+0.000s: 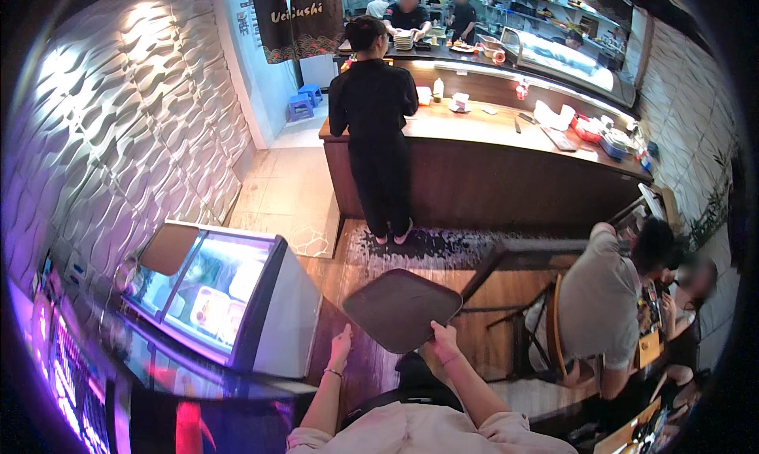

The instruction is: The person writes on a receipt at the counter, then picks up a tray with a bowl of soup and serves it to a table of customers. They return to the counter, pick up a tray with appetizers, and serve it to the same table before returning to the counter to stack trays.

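My right hand (443, 340) grips the near right edge of a dark brown serving tray (403, 308), thumb on top. The tray's upper face is bare and it is held out in front of my waist. Beside the tray's left edge is my left hand (340, 346), its fingers drawn together and pointing forward. A narrow gap seems to lie between that hand and the tray, and whether the fingers curl around anything is unclear.
To the left stands a glass-topped chest freezer (278, 323) with a brown tray (170, 249) on it. Ahead, a person in black (379, 110) stands at a wooden counter (474, 175). Seated diners and a chair (556, 329) are at right. A patterned mat (439, 244) covers floor.
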`<control>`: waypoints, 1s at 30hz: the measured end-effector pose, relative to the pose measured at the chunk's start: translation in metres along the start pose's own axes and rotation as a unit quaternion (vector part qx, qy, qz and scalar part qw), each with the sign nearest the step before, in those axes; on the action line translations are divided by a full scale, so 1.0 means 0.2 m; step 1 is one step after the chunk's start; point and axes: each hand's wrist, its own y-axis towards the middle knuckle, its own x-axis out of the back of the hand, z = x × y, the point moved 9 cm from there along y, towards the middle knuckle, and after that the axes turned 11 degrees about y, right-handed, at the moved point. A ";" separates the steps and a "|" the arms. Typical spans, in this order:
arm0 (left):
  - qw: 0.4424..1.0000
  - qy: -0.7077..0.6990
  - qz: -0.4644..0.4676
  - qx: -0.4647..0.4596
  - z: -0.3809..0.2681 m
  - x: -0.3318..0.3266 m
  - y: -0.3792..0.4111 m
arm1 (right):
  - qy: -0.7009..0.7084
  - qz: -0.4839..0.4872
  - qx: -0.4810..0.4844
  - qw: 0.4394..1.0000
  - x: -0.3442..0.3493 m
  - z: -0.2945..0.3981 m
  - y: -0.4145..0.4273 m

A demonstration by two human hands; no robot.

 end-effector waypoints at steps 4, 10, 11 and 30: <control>0.984 -0.158 -0.019 -0.076 -0.66 0.09 0.37 | 0.125 0.101 -0.188 0.969 -0.73 0.06 0.26; 0.939 -0.288 -0.134 -0.133 -1.47 0.34 0.58 | 0.050 0.205 -0.231 0.950 -1.77 0.37 0.63; 0.927 -0.308 -0.153 -0.147 -1.55 0.42 0.65 | 0.057 0.233 -0.242 0.940 -1.95 0.40 0.68; 0.822 -0.326 -0.448 -0.131 -2.55 2.25 2.29 | 0.084 0.237 -0.362 0.898 -4.84 0.32 1.65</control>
